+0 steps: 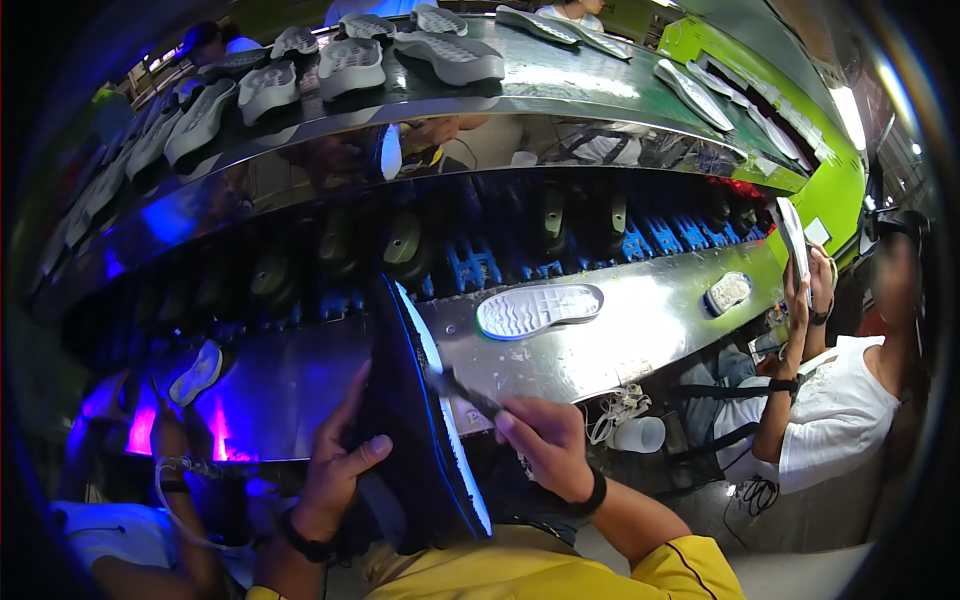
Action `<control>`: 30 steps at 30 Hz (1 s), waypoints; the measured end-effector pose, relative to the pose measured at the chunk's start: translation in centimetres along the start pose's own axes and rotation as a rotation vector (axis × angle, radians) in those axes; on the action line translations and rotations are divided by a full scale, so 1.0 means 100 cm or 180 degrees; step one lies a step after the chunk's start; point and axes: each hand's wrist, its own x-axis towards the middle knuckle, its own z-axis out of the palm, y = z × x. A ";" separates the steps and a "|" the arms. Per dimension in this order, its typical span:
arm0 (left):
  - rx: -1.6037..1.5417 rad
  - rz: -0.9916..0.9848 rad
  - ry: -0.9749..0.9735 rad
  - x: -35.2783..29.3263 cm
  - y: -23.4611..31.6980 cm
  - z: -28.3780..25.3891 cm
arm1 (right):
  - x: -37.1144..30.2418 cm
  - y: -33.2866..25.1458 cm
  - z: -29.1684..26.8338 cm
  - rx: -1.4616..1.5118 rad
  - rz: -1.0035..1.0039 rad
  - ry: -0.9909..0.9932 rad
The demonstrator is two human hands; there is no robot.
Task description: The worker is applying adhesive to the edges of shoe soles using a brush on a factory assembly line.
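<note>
My left hand [335,462] is closed around the side of a dark shoe upper [405,440], which stands tilted on edge in front of me. The bottom of the upper shows as a bright blue-white strip along its right side, lit by bluish light. In my right hand [550,442] is a brush [468,394] with a dark handle, its tip against that strip near the upper's top end. A white shoe sole [540,310] lies tread-patterned on the metal bench just beyond my hands.
The metal bench [640,330] runs across in front. Behind it is a dark rack with blue holders [475,268]. Several soles [450,58] lie on an upper conveyor. A co-worker in white [840,400] at right holds a sole; another person's arm [172,440] is at left.
</note>
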 end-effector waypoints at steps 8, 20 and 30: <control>-0.0108 -0.0162 -0.0279 -0.007 0.002 0.008 | 0.019 -0.024 -0.028 -0.0834 -0.0432 0.0280; 0.0347 -0.0112 -0.0068 -0.008 0.018 0.008 | 0.015 -0.039 -0.043 -0.1036 -0.0468 -0.0319; 0.0322 -0.0117 0.0202 -0.001 0.019 0.003 | -0.003 -0.049 -0.044 -0.1159 -0.0619 -0.0584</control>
